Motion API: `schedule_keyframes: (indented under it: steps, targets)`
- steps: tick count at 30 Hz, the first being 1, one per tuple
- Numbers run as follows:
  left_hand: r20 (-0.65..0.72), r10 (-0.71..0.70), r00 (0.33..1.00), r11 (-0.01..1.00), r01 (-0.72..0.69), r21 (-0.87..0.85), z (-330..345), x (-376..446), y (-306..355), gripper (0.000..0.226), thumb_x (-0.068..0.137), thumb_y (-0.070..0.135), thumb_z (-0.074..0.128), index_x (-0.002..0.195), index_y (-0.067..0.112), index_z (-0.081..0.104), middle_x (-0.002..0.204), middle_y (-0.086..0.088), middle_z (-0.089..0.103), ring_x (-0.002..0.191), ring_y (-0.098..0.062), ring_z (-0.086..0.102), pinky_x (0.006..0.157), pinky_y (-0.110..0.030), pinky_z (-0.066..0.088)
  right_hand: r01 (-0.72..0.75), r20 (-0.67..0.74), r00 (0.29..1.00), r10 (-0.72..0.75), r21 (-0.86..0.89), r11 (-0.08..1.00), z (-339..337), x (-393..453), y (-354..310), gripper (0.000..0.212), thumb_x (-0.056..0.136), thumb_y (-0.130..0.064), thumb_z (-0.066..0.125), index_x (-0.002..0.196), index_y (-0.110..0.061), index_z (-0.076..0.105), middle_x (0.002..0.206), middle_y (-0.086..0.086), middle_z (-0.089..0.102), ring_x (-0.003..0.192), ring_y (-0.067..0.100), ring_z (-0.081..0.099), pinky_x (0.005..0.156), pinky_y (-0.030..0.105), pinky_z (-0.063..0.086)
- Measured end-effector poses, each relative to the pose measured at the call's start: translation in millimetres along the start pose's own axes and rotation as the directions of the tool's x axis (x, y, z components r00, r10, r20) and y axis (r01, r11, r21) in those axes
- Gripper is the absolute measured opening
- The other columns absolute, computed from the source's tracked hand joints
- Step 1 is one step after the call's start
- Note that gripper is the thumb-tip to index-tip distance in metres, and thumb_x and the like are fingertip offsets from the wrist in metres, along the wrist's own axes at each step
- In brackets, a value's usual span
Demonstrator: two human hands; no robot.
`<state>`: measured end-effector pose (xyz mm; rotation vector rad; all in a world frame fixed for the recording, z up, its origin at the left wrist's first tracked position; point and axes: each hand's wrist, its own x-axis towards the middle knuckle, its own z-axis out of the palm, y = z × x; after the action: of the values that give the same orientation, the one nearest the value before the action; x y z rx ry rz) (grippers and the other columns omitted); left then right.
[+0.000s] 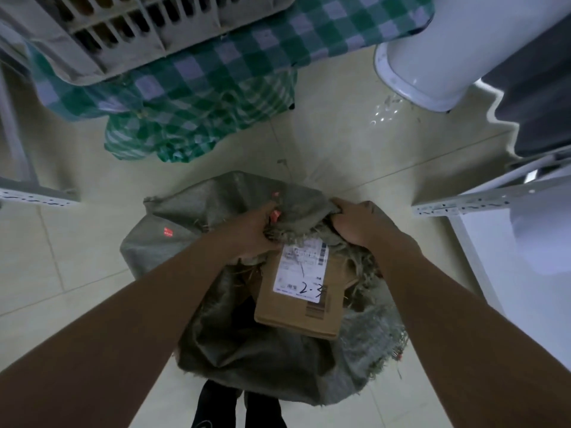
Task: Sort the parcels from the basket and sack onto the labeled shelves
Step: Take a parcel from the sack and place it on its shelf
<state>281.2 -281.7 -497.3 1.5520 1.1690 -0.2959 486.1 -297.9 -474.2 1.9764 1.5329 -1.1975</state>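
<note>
A grey-green woven sack (222, 350) stands on the floor in front of me with its frayed mouth open. My left hand (250, 233) grips the far rim of the sack. My right hand (355, 223) clutches the rim a little to the right. Between them a brown cardboard parcel (296, 316) pokes out of the mouth, lying flat. Its white shipping label (301, 267) carries a handwritten "2-3". What lies deeper in the sack is hidden.
A slatted plastic basket (123, 29) sits on a table with a green checked cloth (216, 78) at the top. White metal shelf edges stand at left (34, 196) and right (463, 202). A white cylindrical bin (438, 57) stands upper right. My feet (241, 409) are below the sack.
</note>
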Motion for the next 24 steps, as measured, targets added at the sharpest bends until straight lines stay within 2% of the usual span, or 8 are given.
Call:
schedule_keyframes:
  steps: [3,7,9,12,15,19,21,24]
  targets:
    - [-0.119,-0.111,0.987,0.993,0.116,0.038,-6.7,4.5,0.7,0.044,0.098,0.031,0.050,0.140,0.027,0.038,0.111,-0.001,0.058,0.084,-0.019,0.057,0.063,-0.022,0.043,0.030,0.034,0.999,-0.035,0.144,0.989,1.7,-2.4,-3.5,0.035,0.103,-0.026,0.037,0.127,-0.015,0.059,0.128,0.007,0.060,0.112,0.025,0.057,0.082,0.024,0.036]
    - [-0.253,-0.178,0.951,0.937,0.242,0.252,-9.7,17.3,-9.8,0.053,0.095,0.045,0.050,0.144,0.032,0.037,0.147,-0.010,0.034,0.135,-0.036,0.033,0.107,-0.046,0.032,0.050,-0.262,0.957,0.127,0.579,0.814,-0.3,10.3,2.5,0.028,0.092,-0.019,0.060,0.119,-0.015,0.064,0.120,0.011,0.065,0.091,0.020,0.060,0.075,0.027,0.047]
    - [-0.205,-0.162,0.965,0.964,0.199,0.175,-4.6,21.6,-8.9,0.043,0.094,0.042,0.053,0.131,0.021,0.054,0.134,-0.014,0.047,0.126,-0.038,0.044,0.100,-0.044,0.040,0.119,-0.300,0.927,0.225,0.803,0.584,4.5,16.2,-0.5,0.047,0.090,-0.019,0.065,0.135,-0.020,0.051,0.134,0.012,0.053,0.096,0.022,0.058,0.074,0.029,0.051]
    - [-0.302,-0.188,0.934,0.961,0.239,0.139,-0.1,25.5,-13.7,0.035,0.096,0.033,0.053,0.119,0.006,0.059,0.117,-0.016,0.058,0.100,-0.036,0.060,0.080,-0.038,0.050,0.215,-0.511,0.822,0.253,0.689,0.692,19.3,7.4,-7.2,0.068,0.086,-0.035,0.070,0.145,-0.028,0.037,0.154,0.008,0.028,0.136,0.025,0.034,0.110,0.042,0.036]
    - [-0.351,-0.278,0.894,0.932,0.339,0.127,-6.7,28.5,-41.5,0.043,0.093,0.040,0.051,0.121,0.007,0.056,0.115,-0.024,0.058,0.096,-0.042,0.060,0.081,-0.052,0.053,0.325,-0.736,0.675,0.037,0.342,0.882,49.9,-20.7,-5.5,0.069,0.084,-0.049,0.065,0.145,-0.030,0.037,0.157,0.010,0.018,0.143,0.031,0.020,0.115,0.050,0.023]
    - [-0.331,-0.379,0.864,0.896,0.432,0.102,-27.4,21.6,-65.4,0.024,0.099,0.021,0.046,0.098,0.001,0.059,0.102,-0.026,0.062,0.092,-0.035,0.058,0.080,-0.037,0.046,0.252,-0.422,0.864,-0.273,-0.107,0.962,83.3,-14.7,14.9,0.071,0.093,-0.051,0.052,0.153,-0.039,0.017,0.163,0.005,-0.001,0.146,0.035,0.012,0.118,0.053,0.014]
    - [-0.264,-0.419,0.869,0.891,0.449,0.062,-33.9,13.7,-63.6,0.016,0.097,0.008,0.047,0.082,0.012,0.049,0.077,-0.010,0.053,0.074,-0.024,0.049,0.061,-0.026,0.038,0.213,-0.327,0.929,-0.174,0.087,0.973,82.0,10.4,21.8,0.078,0.096,-0.041,0.054,0.155,-0.035,0.004,0.164,0.007,-0.002,0.147,0.035,0.017,0.117,0.050,0.025]
    - [-0.189,-0.448,0.874,0.888,0.459,0.020,-37.8,13.5,-65.7,0.004,0.097,0.010,0.048,0.094,0.010,0.045,0.068,0.001,0.040,0.058,-0.011,0.039,0.054,-0.019,0.034,0.182,-0.356,0.934,-0.035,0.389,0.903,65.6,47.5,14.8,0.091,0.092,-0.047,0.060,0.156,-0.027,0.000,0.163,0.007,0.010,0.147,0.034,0.017,0.117,0.051,0.023]
